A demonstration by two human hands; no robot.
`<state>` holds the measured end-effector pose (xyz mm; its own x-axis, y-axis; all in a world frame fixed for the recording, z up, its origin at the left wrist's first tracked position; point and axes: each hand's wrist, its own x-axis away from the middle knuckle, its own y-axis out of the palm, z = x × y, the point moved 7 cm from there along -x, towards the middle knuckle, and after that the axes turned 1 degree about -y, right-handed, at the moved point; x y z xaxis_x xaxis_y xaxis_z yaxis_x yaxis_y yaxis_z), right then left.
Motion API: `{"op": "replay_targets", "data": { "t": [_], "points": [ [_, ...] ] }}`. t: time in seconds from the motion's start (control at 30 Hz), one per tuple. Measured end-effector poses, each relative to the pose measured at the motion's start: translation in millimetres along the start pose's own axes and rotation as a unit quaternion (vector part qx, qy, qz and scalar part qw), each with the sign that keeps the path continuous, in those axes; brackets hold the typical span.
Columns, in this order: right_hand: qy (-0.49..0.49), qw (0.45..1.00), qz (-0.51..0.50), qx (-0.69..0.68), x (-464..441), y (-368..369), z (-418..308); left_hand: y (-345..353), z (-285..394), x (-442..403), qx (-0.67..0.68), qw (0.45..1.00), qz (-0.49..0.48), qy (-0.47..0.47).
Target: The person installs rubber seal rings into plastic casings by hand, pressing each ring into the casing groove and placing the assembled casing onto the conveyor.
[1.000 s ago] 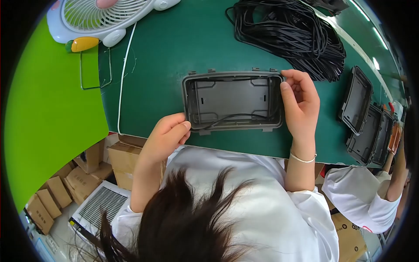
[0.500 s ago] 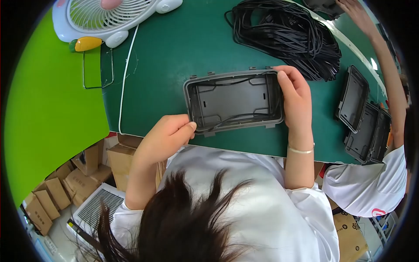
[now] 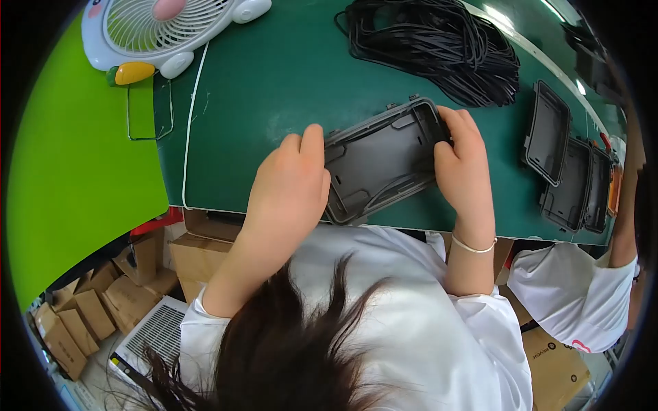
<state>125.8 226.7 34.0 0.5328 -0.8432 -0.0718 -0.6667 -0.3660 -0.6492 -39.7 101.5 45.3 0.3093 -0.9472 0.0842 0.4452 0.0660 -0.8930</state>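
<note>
Box (image 3: 378, 157) over worktop (image 3: 267, 89), at seven o'clock from cable (image 3: 445, 51); likely light, stiff. Pinched by right grip (image 3: 462, 147) at two o'clock end; touched by left grip (image 3: 291, 179) at nine, unclear if closed. Best held by ends.

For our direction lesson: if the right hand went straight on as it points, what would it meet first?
The right hand, holding the case, would probably meet the black cable bundle, though depth is unclear.

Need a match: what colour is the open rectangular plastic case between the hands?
Dark grey; the rectangular plastic case shows best in the head view.
</note>
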Motion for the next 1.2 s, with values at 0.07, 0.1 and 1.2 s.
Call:
{"op": "replay_targets", "data": {
  "t": [0.07,0.1,1.2],
  "points": [
    [0.033,0.995,-0.027,-0.091,2.8,-1.8,7.6,-3.6,5.0,7.9,0.005,1.000,0.004,0.007],
    [0.051,0.987,-0.036,-0.151,4.9,-1.7,13.2,-6.1,6.5,11.8,0.010,1.000,0.007,0.011],
    [0.204,0.897,-0.048,-0.390,39.5,-3.1,53.0,-3.1,-10.2,16.2,-0.026,0.999,0.012,-0.022]
  ]
}}
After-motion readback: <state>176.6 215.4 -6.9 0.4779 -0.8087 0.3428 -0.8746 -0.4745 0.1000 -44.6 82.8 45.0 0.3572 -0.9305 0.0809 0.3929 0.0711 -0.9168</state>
